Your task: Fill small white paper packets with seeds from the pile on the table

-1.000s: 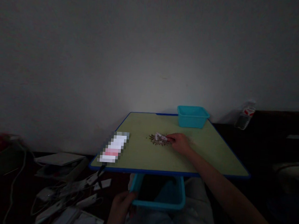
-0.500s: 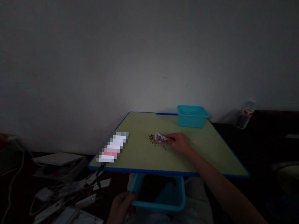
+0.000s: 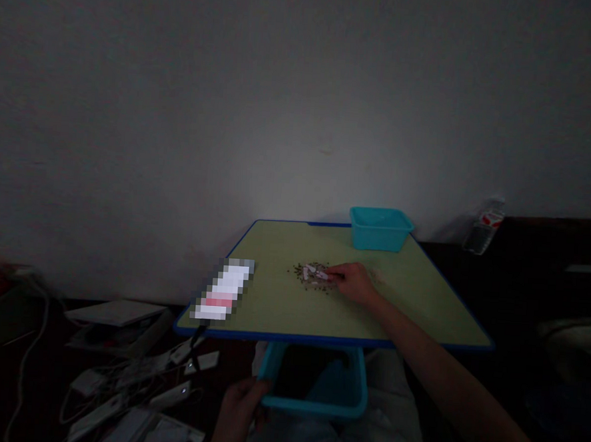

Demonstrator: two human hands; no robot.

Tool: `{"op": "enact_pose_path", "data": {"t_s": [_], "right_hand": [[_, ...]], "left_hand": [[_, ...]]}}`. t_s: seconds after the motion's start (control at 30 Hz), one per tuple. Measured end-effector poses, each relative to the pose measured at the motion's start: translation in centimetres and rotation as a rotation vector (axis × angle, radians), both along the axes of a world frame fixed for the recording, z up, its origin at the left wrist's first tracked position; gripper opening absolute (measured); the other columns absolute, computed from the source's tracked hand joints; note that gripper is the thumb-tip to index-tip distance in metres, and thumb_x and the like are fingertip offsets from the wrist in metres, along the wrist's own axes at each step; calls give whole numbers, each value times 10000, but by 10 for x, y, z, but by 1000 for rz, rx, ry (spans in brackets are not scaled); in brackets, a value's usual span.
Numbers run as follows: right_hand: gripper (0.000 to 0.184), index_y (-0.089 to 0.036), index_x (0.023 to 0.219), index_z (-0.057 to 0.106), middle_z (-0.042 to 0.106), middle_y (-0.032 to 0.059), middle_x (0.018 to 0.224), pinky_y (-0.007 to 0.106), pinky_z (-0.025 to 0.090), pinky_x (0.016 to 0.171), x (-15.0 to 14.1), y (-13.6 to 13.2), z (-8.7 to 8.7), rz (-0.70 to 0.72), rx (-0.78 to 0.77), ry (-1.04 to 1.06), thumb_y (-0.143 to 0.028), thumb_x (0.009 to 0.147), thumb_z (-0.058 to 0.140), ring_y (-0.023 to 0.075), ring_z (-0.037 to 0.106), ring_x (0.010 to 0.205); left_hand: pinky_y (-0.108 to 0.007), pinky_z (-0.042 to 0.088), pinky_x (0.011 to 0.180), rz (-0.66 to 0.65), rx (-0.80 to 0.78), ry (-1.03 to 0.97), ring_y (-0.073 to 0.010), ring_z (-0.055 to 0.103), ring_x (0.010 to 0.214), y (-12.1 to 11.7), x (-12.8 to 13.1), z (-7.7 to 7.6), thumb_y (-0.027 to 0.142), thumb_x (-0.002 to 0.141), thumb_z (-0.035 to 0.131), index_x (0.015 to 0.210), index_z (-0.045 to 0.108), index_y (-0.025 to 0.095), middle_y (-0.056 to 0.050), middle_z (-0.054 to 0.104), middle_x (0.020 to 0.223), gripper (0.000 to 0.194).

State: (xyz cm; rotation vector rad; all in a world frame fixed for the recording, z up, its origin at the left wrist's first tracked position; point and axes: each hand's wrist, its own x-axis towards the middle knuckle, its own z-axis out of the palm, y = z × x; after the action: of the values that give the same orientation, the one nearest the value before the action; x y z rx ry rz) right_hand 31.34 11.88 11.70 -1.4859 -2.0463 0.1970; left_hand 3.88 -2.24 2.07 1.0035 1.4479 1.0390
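Note:
My left hand (image 3: 240, 404) grips the left rim of a blue plastic basin (image 3: 322, 406), which sits on my lap under the table's front edge. Dark contents, too dim to make out, cover part of the basin's floor. Over the table, my right hand (image 3: 354, 281) is closed with fingertips pinched on a small pale, flat piece (image 3: 321, 274), perhaps paper or plastic. It touches a scatter of small dark grains (image 3: 301, 275) spread around and under the fingers. The exact shape of the piece is hard to tell in the dim light.
A second blue basin (image 3: 378, 236) stands at the table's (image 3: 274, 246) back right. A blurred-out phone-like screen (image 3: 225, 290) lies at the left edge. On the floor at left are power strips and cables (image 3: 114, 403). A plastic bottle (image 3: 485, 226) is at far right.
The pale piece between my right fingertips has shifted and tilted slightly among the grains. My left hand and both basins stay where they were.

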Motion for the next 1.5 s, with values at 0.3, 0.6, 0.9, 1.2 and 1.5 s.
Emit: {"op": "enact_pose_path", "data": {"t_s": [0.3,0.6,0.9,1.2,1.5], "right_hand": [[267,-280,1042,672,699,6,976,265,448,740,1,0,-1,37,5,41,-265,808,543,186,643,837],[258,-268,1034,678,701,14,970,259,453,736,0,1,-1,32,-24,21,-255,805,558,183,645,825],[243,-273,1022,679,698,4,978,262,457,748,1,2,-3,49,0,77,-275,809,562,180,645,842],[245,-278,1019,682,705,7,951,256,453,735,0,0,-1,50,-14,35,-265,803,565,176,646,807],[234,-281,991,694,715,4,900,245,440,694,-2,-4,0,77,15,8,-264,787,580,167,642,773]], "left_hand": [[-202,185,327,-22,-43,28,-77,331,263,0,-1,3,439,664,613,422,523,176,41,446,261,369],[-206,204,328,-21,-26,9,-89,358,253,1,-1,-2,446,652,613,412,527,175,31,461,265,372],[-198,208,319,-17,-25,36,-83,355,261,1,-2,-5,435,671,596,399,524,177,38,445,266,382],[-202,222,322,-32,-4,1,-85,362,256,2,-3,-9,427,665,608,411,529,174,24,480,271,367],[-203,209,327,-15,-7,-12,-87,353,248,1,-2,-8,430,659,610,411,517,181,43,436,253,364]]}}
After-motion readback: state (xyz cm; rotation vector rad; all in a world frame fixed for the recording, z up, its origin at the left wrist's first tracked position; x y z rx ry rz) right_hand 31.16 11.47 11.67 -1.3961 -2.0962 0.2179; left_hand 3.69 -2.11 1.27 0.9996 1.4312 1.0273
